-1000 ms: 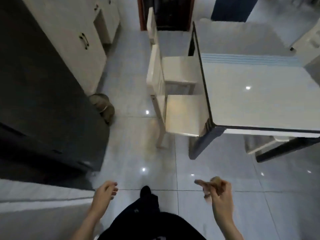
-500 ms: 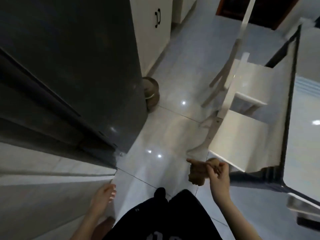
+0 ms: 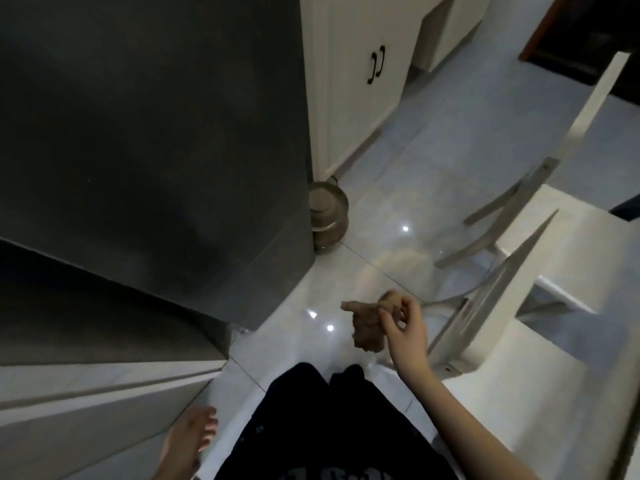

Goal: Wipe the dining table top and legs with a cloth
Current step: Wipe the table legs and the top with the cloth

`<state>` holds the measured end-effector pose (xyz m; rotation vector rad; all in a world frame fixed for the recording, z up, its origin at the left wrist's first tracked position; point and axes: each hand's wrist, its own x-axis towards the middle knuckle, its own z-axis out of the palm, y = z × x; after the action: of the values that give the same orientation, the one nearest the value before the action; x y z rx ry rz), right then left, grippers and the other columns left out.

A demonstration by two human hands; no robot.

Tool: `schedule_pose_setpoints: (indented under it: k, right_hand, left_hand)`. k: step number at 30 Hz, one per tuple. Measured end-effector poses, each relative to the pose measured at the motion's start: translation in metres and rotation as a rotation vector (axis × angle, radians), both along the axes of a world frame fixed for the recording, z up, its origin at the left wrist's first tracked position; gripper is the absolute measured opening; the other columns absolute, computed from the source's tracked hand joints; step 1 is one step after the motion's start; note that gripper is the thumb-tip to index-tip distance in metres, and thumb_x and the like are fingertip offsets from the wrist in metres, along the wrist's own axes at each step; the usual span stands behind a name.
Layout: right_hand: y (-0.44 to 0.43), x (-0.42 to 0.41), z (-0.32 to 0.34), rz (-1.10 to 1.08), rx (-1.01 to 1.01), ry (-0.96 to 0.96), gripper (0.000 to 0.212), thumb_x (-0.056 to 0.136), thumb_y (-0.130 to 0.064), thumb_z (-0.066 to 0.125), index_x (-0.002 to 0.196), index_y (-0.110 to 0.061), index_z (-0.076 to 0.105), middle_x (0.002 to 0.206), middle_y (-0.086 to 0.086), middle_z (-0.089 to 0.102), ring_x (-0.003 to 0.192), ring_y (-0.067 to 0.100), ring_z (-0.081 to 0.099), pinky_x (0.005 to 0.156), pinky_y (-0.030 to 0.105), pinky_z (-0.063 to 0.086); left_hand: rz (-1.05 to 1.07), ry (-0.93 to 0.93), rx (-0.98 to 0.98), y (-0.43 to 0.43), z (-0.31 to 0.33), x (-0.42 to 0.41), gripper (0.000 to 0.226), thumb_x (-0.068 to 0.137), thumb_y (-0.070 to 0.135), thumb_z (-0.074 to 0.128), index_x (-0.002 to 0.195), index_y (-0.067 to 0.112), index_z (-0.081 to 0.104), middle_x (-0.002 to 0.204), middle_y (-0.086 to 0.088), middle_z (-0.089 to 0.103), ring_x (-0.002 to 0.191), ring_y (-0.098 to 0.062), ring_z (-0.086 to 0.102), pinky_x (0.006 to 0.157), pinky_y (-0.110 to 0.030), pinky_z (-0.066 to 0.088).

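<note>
My right hand is raised in front of me over the tiled floor, fingers closed on a crumpled brown cloth that hangs to its left. My left hand hangs low at the bottom left, fingers loosely extended and holding nothing. Of the dining table only a dark edge shows, at the lower right corner. Its top and legs are out of view.
A dark grey fridge fills the left, with a pale counter below it. A small metal bin stands at the fridge's corner. White cabinets rise behind. Two white chairs stand at the right.
My view has swung left, away from the table toward the fridge. The table top has left the frame. My right hand still holds the cloth; my left hand has dropped lower.
</note>
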<state>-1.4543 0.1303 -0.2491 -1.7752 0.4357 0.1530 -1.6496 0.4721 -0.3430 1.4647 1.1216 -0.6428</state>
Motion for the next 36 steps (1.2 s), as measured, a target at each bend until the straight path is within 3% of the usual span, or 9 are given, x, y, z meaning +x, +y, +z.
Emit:
schedule_pose_setpoints:
  k: [2, 6, 12, 15, 19, 25, 29, 33, 36]
  right_hand:
    - [-0.002, 0.031, 0.007, 0.023, 0.034, -0.024, 0.018, 0.093, 0.006, 0.056, 0.109, 0.000, 0.050, 0.088, 0.006, 0.057, 0.065, -0.016, 0.058, 0.052, 0.003, 0.042]
    - [-0.008, 0.075, 0.012, -0.012, 0.106, -0.043, 0.018, 0.094, 0.009, 0.051, 0.111, 0.005, 0.047, 0.082, 0.003, 0.053, 0.057, -0.015, 0.056, 0.048, 0.002, 0.039]
    - [-0.039, 0.121, -0.001, -0.262, 0.068, -0.017, 0.015, 0.094, 0.006, 0.054, 0.108, 0.004, 0.048, 0.081, 0.004, 0.052, 0.058, -0.017, 0.054, 0.052, 0.005, 0.042]
    - [-0.054, 0.141, -0.008, -0.403, -0.008, 0.018, 0.016, 0.094, 0.005, 0.054, 0.109, 0.002, 0.050, 0.083, 0.000, 0.055, 0.064, -0.016, 0.057, 0.055, 0.012, 0.049]
    - [-0.071, 0.161, -0.013, -0.570, -0.104, 0.077, 0.015, 0.093, -0.003, 0.059, 0.107, -0.006, 0.052, 0.095, 0.004, 0.059, 0.092, 0.009, 0.062, 0.071, 0.020, 0.051]
    - [-0.097, 0.201, -0.010, -0.779, -0.170, 0.148, 0.005, 0.095, -0.014, 0.060, 0.098, -0.016, 0.056, 0.090, 0.000, 0.062, 0.082, -0.002, 0.060, 0.068, 0.006, 0.044]
    - [-0.129, 0.243, -0.027, -0.774, -0.177, 0.223, 0.018, 0.092, -0.039, 0.061, 0.092, -0.021, 0.063, 0.086, 0.001, 0.070, 0.085, 0.022, 0.067, 0.077, 0.044, 0.054]
    - [-0.176, 0.309, -0.051, -0.746, -0.115, 0.263, 0.031, 0.085, -0.047, 0.068, 0.085, -0.016, 0.068, 0.089, 0.008, 0.069, 0.083, 0.020, 0.069, 0.078, 0.044, 0.057]
    - [-0.213, 0.386, -0.035, -0.705, -0.005, 0.203, 0.016, 0.090, -0.010, 0.065, 0.074, -0.009, 0.065, 0.067, 0.005, 0.071, 0.059, 0.011, 0.066, 0.054, 0.025, 0.053]
  left_hand:
    - [0.149, -0.061, 0.146, -0.012, 0.002, 0.020, 0.026, 0.103, 0.014, 0.041, 0.092, 0.008, 0.064, 0.078, -0.011, 0.064, 0.061, -0.018, 0.061, 0.045, -0.015, 0.048]
    - [0.149, -0.093, 0.130, -0.031, 0.011, 0.103, 0.024, 0.099, 0.001, 0.043, 0.086, -0.001, 0.063, 0.077, -0.018, 0.059, 0.062, -0.025, 0.051, 0.058, -0.029, 0.035]
    - [-0.255, -0.210, 0.160, -0.048, 0.018, 0.264, 0.027, 0.099, 0.006, 0.047, 0.079, 0.013, 0.063, 0.072, -0.009, 0.062, 0.072, -0.027, 0.056, 0.072, -0.034, 0.045]
    - [-0.453, -0.307, 0.141, -0.064, 0.022, 0.361, 0.025, 0.099, 0.002, 0.045, 0.084, 0.009, 0.063, 0.075, -0.009, 0.061, 0.070, -0.022, 0.055, 0.065, -0.021, 0.046]
    - [-0.694, -0.343, 0.058, -0.093, 0.029, 0.477, 0.027, 0.100, 0.008, 0.045, 0.085, 0.018, 0.064, 0.085, -0.006, 0.066, 0.080, -0.021, 0.061, 0.081, -0.035, 0.048]
    - [-0.882, -0.406, 0.023, -0.141, 0.024, 0.596, 0.023, 0.098, 0.008, 0.049, 0.085, 0.017, 0.066, 0.082, -0.010, 0.068, 0.080, -0.024, 0.062, 0.084, -0.038, 0.049]
    - [-0.943, -0.362, 0.014, -0.174, 0.010, 0.650, 0.027, 0.098, 0.004, 0.048, 0.081, 0.017, 0.065, 0.079, -0.015, 0.067, 0.080, -0.027, 0.061, 0.080, -0.040, 0.050]
    - [-0.944, -0.334, 0.049, -0.209, -0.001, 0.702, 0.027, 0.097, 0.000, 0.047, 0.078, 0.011, 0.064, 0.073, -0.007, 0.063, 0.069, -0.018, 0.060, 0.066, -0.024, 0.046]
    - [-0.875, -0.307, 0.089, -0.229, -0.006, 0.745, 0.030, 0.096, -0.002, 0.048, 0.076, 0.013, 0.064, 0.076, -0.007, 0.063, 0.075, -0.025, 0.060, 0.077, -0.030, 0.047]
